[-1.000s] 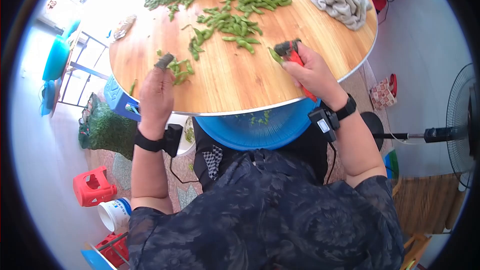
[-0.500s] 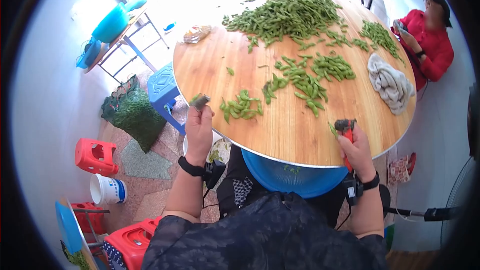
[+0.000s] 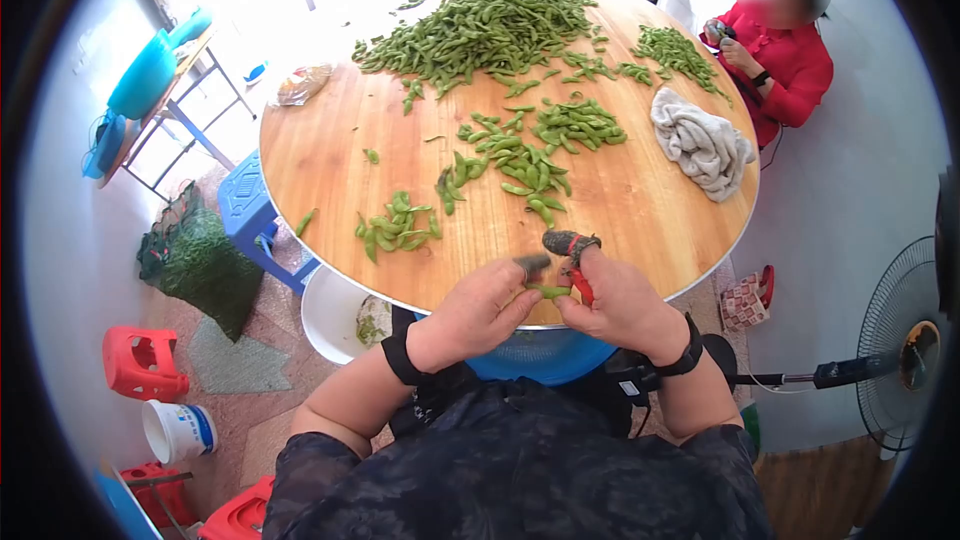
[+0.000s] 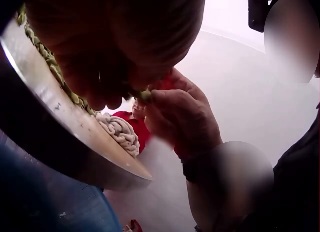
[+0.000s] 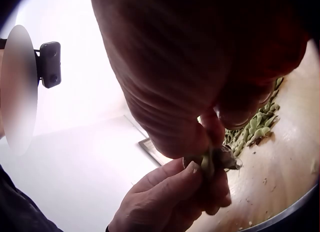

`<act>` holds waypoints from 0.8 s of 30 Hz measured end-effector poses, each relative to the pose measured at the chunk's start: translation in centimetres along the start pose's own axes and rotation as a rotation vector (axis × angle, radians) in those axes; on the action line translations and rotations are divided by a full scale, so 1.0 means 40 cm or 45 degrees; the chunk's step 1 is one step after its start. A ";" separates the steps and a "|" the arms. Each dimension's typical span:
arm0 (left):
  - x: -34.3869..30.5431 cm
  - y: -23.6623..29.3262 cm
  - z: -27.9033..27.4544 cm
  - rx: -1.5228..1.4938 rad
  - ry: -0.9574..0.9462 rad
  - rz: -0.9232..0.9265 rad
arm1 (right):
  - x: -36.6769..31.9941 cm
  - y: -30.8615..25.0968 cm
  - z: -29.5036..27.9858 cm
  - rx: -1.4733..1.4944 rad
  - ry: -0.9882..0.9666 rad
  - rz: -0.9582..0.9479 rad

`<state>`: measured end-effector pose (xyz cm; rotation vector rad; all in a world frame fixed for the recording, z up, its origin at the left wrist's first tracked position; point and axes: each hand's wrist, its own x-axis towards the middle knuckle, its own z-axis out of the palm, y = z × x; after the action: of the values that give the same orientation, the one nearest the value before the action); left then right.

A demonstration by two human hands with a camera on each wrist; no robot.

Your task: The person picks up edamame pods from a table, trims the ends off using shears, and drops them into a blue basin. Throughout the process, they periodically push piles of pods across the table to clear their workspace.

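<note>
Both hands meet above the near table edge in the head view, with a green soybean pod [image 3: 548,291] between them. My left hand [image 3: 470,312] pinches one end of the pod, and its index finger wears a dark wrap. My right hand [image 3: 625,308] grips a red-handled tool [image 3: 581,286], its thumb at the pod's other end. A dark wrap with a red band covers the right index finger. In the right wrist view the left thumb presses the pod [image 5: 207,162]. The tool's working end is hidden by the fingers. A small pod group [image 3: 398,227] and a larger one [image 3: 520,155] lie beyond.
A big heap of pods [image 3: 490,25] covers the far side of the round wooden table [image 3: 330,160]. A grey cloth [image 3: 703,145] lies at right. Below the edge are a blue basin [image 3: 545,358] and a white bucket [image 3: 335,315]. Two other people sit around the table.
My hands were apart, the right holding a pod and the red-handled tool; they have come together at the table edge, and the left now pinches the pod. The head view has shifted too.
</note>
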<state>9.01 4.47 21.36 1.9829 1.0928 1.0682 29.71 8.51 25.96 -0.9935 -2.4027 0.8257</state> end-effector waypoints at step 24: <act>0.002 -0.024 0.049 -0.391 -0.019 -0.314 | -0.007 0.039 0.042 1.098 -0.173 0.370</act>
<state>10.39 4.73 19.70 1.5693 1.0625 1.0185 29.71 8.59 23.66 -0.9202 -1.6820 1.8564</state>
